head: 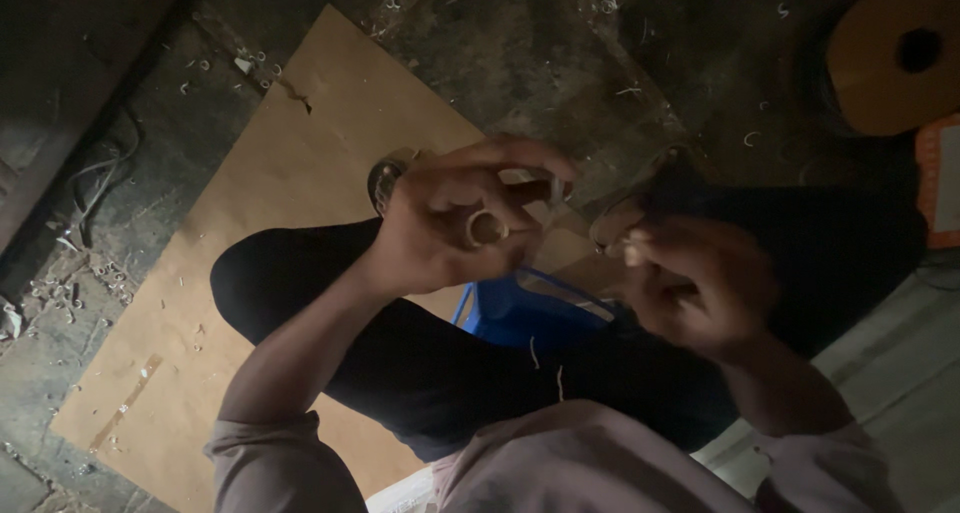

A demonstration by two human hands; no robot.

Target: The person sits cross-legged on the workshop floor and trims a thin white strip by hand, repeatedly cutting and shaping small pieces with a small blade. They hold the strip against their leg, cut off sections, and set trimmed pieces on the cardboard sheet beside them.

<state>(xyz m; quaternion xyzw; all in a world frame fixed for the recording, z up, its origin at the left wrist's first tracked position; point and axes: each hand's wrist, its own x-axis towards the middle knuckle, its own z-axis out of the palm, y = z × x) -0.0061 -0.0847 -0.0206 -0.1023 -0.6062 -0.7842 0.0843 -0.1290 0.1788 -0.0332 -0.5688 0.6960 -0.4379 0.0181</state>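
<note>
Brown cardboard sheet (300,173) on dirty floor w/ shavings, blue plastic piece (510,313) by knee. Left hand (450,223) pinched round small ring-shaped part (487,228); right hand (690,283) closed on sth thin, can't tell what. Risk: dim light, blur; ring could slip into shavings.

Matt brown cardboard sheet (290,223), rough dusty concrete floor (540,53), smooth blue plastic piece (520,313), black cloth trousers (430,373), pale cloth sleeves (270,468), pale ring (487,228) in left hand (450,223)
</note>
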